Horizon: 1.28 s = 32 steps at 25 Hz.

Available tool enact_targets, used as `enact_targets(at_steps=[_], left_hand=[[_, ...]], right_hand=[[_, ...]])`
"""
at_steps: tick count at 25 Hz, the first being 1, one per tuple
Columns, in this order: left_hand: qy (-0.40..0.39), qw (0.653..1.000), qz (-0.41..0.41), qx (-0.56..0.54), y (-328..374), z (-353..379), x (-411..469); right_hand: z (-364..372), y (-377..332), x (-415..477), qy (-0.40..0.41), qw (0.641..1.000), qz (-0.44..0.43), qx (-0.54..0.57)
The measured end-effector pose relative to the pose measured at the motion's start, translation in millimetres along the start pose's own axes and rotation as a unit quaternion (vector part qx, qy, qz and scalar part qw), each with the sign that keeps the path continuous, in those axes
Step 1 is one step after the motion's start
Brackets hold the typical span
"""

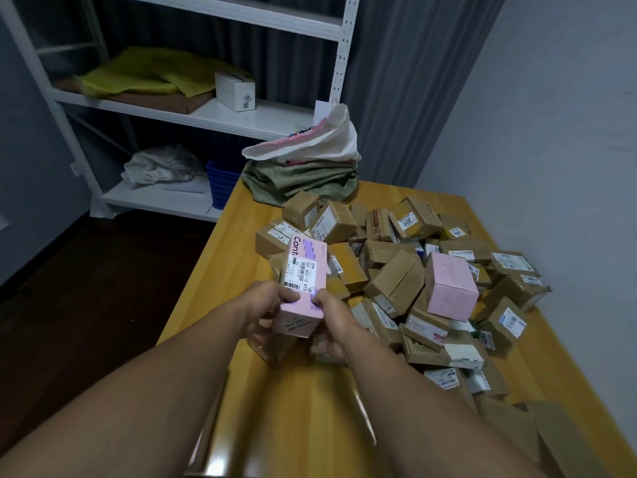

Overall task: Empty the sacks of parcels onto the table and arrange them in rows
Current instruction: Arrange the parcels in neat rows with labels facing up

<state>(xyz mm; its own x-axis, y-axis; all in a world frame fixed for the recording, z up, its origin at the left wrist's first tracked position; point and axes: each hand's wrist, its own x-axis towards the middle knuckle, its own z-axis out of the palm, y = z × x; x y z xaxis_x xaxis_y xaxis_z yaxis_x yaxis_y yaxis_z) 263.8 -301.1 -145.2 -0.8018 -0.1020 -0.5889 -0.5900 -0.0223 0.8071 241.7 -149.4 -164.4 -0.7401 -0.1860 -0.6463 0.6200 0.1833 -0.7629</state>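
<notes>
Both my hands hold a long pink box (303, 281) with a white barcode label, lifted above the near left part of the yellow wooden table (213, 270). My left hand (267, 307) grips its left side, thumb on top. My right hand (332, 320) grips its right side, thumb on the label's edge. A loose heap of brown cardboard parcels (396, 270) covers the table's middle and right. A second pink box (450, 288) lies on top of that heap. Emptied sacks, a white one (310, 143) over green ones (303, 181), are piled at the table's far end.
A white metal shelf unit (206, 112) stands behind the table on the left, holding yellow-green sacks (144, 72), a white box (234, 89), crumpled white sacking (162, 165) and a blue crate (220, 182). Dark floor (86, 288) lies left; a grey wall (551, 132) right.
</notes>
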Motion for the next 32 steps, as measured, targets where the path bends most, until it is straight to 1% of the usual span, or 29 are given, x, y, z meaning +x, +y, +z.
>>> enact_targets(at_steps=[2, 4, 7, 11, 13, 14, 16, 17, 19, 22, 25, 26, 27, 29, 32], left_hand=[[-0.01, 1.0, -0.012, 0.013, -10, -7, -4], [-0.018, 0.998, -0.036, 0.042, -21, -15, -8], [-0.032, 0.995, -0.072, 0.068, -38, -26, -15], [-0.043, 0.988, -0.123, 0.079, -69, -42, -22], [-0.019, 0.985, -0.152, 0.083, -80, -56, -24], [0.006, 0.981, -0.163, 0.101, -84, -62, -26], [0.069, 0.969, -0.152, 0.184, -93, -73, -24], [0.081, 0.961, -0.143, 0.222, -99, -75, -22], [0.094, 0.952, -0.131, 0.261, -109, -73, -22], [0.101, 0.943, -0.126, 0.29, -127, -77, -17], [0.095, 0.945, -0.15, 0.276, -137, -77, -23], [0.099, 0.943, -0.139, 0.286, -140, -76, -26], [0.101, 0.949, -0.135, 0.268, -143, -74, -25], [0.086, 0.959, -0.122, 0.24, -146, -72, -26], [0.104, 0.964, -0.119, 0.212, -146, -75, -25]], right_hand=[[9, -1, 1, 0.025, 0.999, -0.025, -0.025], [23, 1, 7, 0.07, 0.995, -0.058, -0.048], [46, 13, 19, 0.094, 0.99, -0.068, -0.077], [71, 32, 16, 0.073, 0.989, -0.028, -0.126], [78, 44, 11, 0.062, 0.989, -0.002, -0.136], [82, 53, 12, 0.057, 0.988, 0.01, -0.141], [91, 72, 8, 0.049, 0.989, 0.03, -0.134], [96, 82, 7, 0.049, 0.989, 0.033, -0.135], [102, 96, 8, 0.069, 0.984, 0.023, -0.161], [114, 108, 14, 0.096, 0.974, 0.004, -0.204], [124, 121, 13, 0.094, 0.962, 0.012, -0.257], [127, 126, 11, 0.094, 0.959, 0.012, -0.268], [128, 131, 9, 0.096, 0.957, 0.011, -0.275], [129, 142, 9, 0.097, 0.957, 0.015, -0.272], [131, 153, 13, 0.085, 0.963, 0.039, -0.254]])
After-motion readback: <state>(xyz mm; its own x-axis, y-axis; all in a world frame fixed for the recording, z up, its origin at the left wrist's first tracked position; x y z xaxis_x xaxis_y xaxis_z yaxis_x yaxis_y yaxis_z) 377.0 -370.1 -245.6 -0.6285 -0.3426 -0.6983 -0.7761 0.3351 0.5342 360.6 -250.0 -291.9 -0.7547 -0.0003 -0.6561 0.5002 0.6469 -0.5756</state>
